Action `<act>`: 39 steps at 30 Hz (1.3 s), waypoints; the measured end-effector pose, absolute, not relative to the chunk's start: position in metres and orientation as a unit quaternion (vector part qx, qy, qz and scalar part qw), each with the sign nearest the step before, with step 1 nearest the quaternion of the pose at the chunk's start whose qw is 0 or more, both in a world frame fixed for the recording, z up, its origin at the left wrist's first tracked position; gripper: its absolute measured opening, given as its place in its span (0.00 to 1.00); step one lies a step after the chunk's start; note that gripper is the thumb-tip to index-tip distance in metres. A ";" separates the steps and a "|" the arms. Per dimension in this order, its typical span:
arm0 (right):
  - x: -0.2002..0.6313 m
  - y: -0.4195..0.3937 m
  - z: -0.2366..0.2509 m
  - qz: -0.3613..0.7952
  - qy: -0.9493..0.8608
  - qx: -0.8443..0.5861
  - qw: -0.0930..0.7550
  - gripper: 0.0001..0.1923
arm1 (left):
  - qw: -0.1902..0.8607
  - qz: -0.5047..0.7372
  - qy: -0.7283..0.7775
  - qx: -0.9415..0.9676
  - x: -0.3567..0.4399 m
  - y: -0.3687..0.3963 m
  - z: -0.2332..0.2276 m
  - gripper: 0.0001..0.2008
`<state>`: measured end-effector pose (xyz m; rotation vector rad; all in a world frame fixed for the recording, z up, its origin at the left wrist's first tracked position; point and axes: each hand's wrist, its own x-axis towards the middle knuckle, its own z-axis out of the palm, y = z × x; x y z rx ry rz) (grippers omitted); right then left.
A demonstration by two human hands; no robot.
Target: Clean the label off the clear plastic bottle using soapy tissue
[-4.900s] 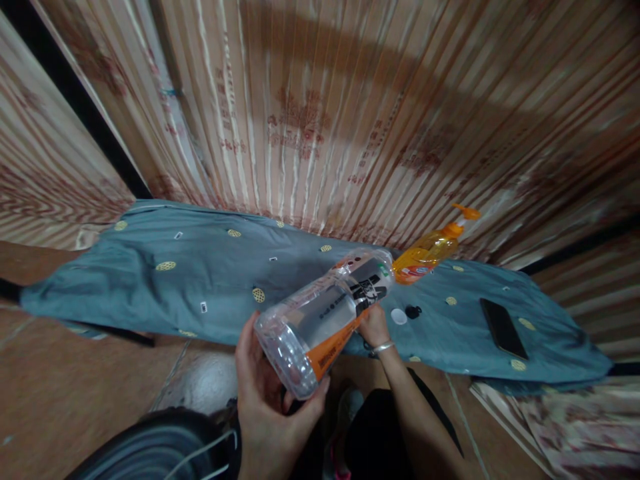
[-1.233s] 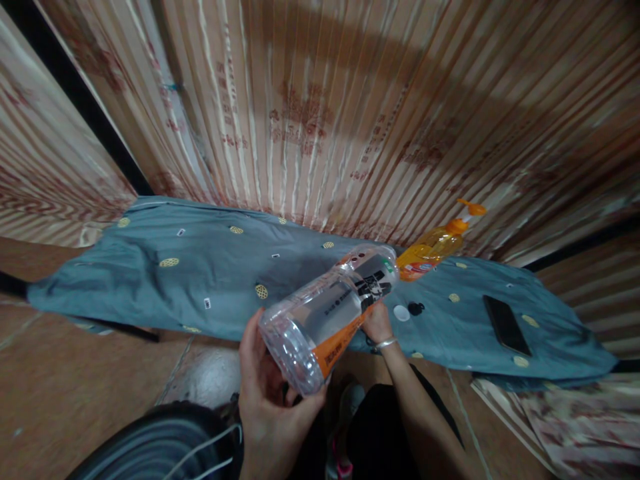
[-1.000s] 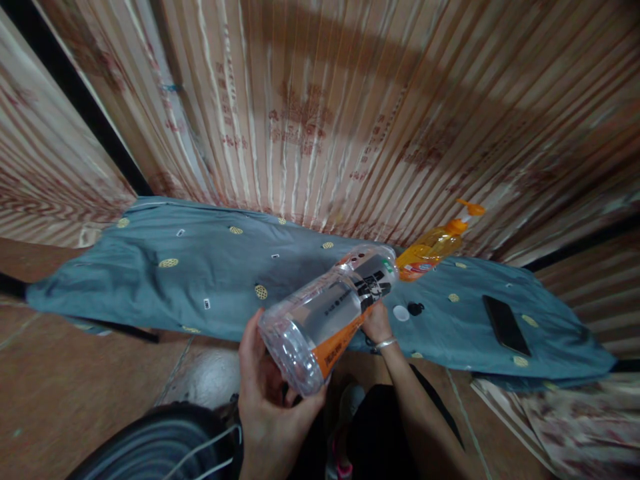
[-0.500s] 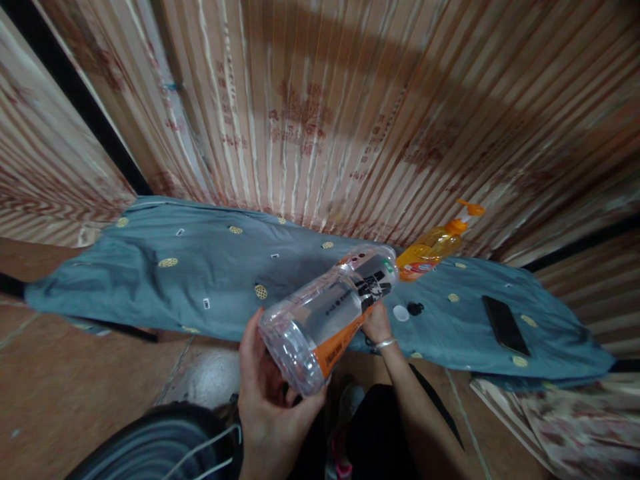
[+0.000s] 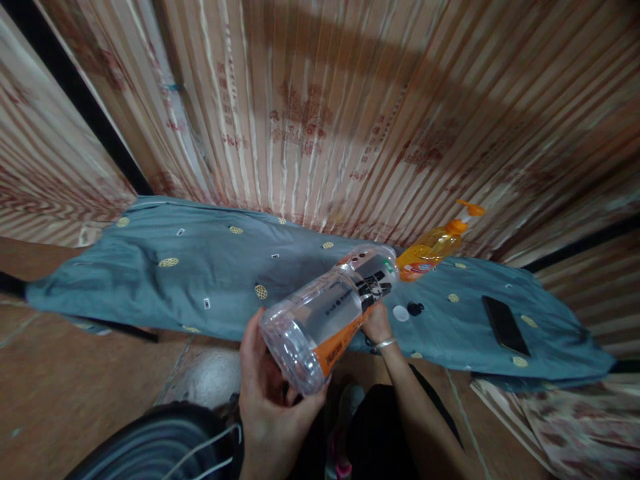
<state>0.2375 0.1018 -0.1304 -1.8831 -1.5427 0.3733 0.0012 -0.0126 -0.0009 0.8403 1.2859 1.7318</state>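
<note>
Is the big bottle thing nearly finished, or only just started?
Partly. Done: a white cap lies loose on the blue cloth. In hand: the left hand cups the big clear bottle's base, the right hand its neck, tilted. Left: the orange pump bottle stands untouched.

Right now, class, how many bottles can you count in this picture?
2. A large clear bottle is held tilted by the left hand and right hand. An orange pump bottle stands on the blue cloth behind. None seems hidden.
</note>
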 end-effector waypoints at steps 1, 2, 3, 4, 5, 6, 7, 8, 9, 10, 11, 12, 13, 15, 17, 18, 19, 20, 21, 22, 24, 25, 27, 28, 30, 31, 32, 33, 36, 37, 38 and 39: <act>0.237 0.102 -0.129 0.143 -0.590 -0.721 0.333 0.12 | 0.403 0.683 0.510 0.335 0.001 -0.013 -0.001 0.48; 0.236 0.101 -0.128 0.143 -0.590 -0.721 0.334 0.12 | 0.402 0.680 0.511 0.337 0.001 -0.013 -0.001 0.48; 0.236 0.101 -0.126 0.144 -0.591 -0.719 0.337 0.12 | 0.401 0.678 0.514 0.340 0.000 -0.013 -0.001 0.48; 0.235 0.101 -0.125 0.145 -0.591 -0.717 0.339 0.13 | 0.399 0.676 0.517 0.341 0.000 -0.013 -0.001 0.48; 0.235 0.101 -0.123 0.146 -0.592 -0.716 0.342 0.13 | 0.397 0.675 0.519 0.342 0.000 -0.013 -0.001 0.48; 0.235 0.100 -0.122 0.148 -0.592 -0.714 0.344 0.13 | 0.395 0.675 0.521 0.342 0.000 -0.013 -0.001 0.48; 0.234 0.100 -0.121 0.149 -0.592 -0.712 0.346 0.13 | 0.396 0.674 0.521 0.341 0.000 -0.013 -0.001 0.48; 0.234 0.100 -0.121 0.151 -0.592 -0.711 0.348 0.13 | 0.397 0.675 0.521 0.340 0.000 -0.013 -0.001 0.48; 0.235 0.100 -0.121 0.153 -0.591 -0.711 0.349 0.13 | 0.400 0.675 0.519 0.339 0.001 -0.013 -0.001 0.48; 0.235 0.101 -0.122 0.154 -0.591 -0.710 0.351 0.13 | 0.402 0.676 0.517 0.338 0.001 -0.013 0.000 0.48; 0.235 0.101 -0.123 0.154 -0.590 -0.710 0.352 0.12 | 0.404 0.676 0.517 0.336 0.001 -0.013 0.000 0.48; 0.236 0.101 -0.125 0.155 -0.590 -0.710 0.353 0.12 | 0.404 0.677 0.517 0.334 0.002 -0.013 0.000 0.48; 0.237 0.101 -0.126 0.154 -0.590 -0.710 0.352 0.12 | 0.405 0.678 0.516 0.332 0.002 -0.013 0.001 0.48; 0.238 0.102 -0.129 0.153 -0.588 -0.714 0.348 0.11 | 0.405 0.684 0.511 0.327 0.002 -0.013 0.001 0.48; 0.239 0.102 -0.132 0.153 -0.585 -0.719 0.342 0.11 | 0.409 0.688 0.505 0.324 0.002 -0.013 0.002 0.48; 0.239 0.103 -0.133 0.152 -0.585 -0.720 0.341 0.11 | 0.410 0.687 0.504 0.324 0.002 -0.013 0.002 0.48; 0.239 0.103 -0.133 0.152 -0.586 -0.720 0.341 0.10 | 0.409 0.687 0.505 0.326 0.002 -0.013 0.001 0.47; 0.239 0.103 -0.134 0.151 -0.587 -0.718 0.342 0.11 | 0.407 0.686 0.506 0.328 0.002 -0.012 0.001 0.47; 0.239 0.103 -0.134 0.149 -0.588 -0.717 0.343 0.11 | 0.405 0.686 0.506 0.330 0.002 -0.012 0.001 0.47; 0.239 0.103 -0.134 0.148 -0.589 -0.718 0.342 0.11 | 0.404 0.688 0.504 0.331 0.002 -0.013 0.000 0.47; 0.239 0.103 -0.134 0.144 -0.588 -0.721 0.338 0.11 | 0.406 0.692 0.497 0.330 0.003 -0.013 0.000 0.47; 0.238 0.103 -0.134 0.142 -0.587 -0.723 0.335 0.10 | 0.406 0.693 0.496 0.329 0.003 -0.013 -0.001 0.47; 0.239 0.104 -0.134 0.141 -0.586 -0.726 0.332 0.11 | 0.404 0.692 0.500 0.328 0.003 -0.013 -0.001 0.47; 0.239 0.104 -0.135 0.142 -0.586 -0.725 0.333 0.11 | 0.403 0.692 0.502 0.328 0.003 -0.013 -0.001 0.47; 0.239 0.104 -0.136 0.145 -0.590 -0.718 0.340 0.11 | 0.402 0.694 0.500 0.327 0.003 -0.012 -0.001 0.47; 0.239 0.104 -0.136 0.145 -0.591 -0.716 0.342 0.11 | 0.404 0.696 0.497 0.325 0.003 -0.012 0.000 0.47; 0.240 0.104 -0.136 0.145 -0.592 -0.715 0.343 0.10 | 0.405 0.698 0.494 0.323 0.004 -0.012 0.000 0.47; 0.240 0.104 -0.136 0.143 -0.593 -0.715 0.342 0.10 | 0.405 0.701 0.492 0.321 0.004 -0.012 0.000 0.47; 0.240 0.104 -0.136 0.140 -0.593 -0.718 0.336 0.11 | 0.404 0.701 0.495 0.317 0.005 -0.012 0.001 0.47; 0.240 0.103 -0.136 0.141 -0.594 -0.718 0.334 0.10 | 0.403 0.700 0.498 0.317 0.005 -0.012 0.000 0.47; 0.240 0.103 -0.136 0.142 -0.594 -0.718 0.333 0.10 | 0.402 0.698 0.500 0.318 0.005 -0.012 0.000 0.48; 0.240 0.103 -0.135 0.142 -0.594 -0.719 0.332 0.10 | 0.401 0.696 0.502 0.320 0.004 -0.012 0.000 0.48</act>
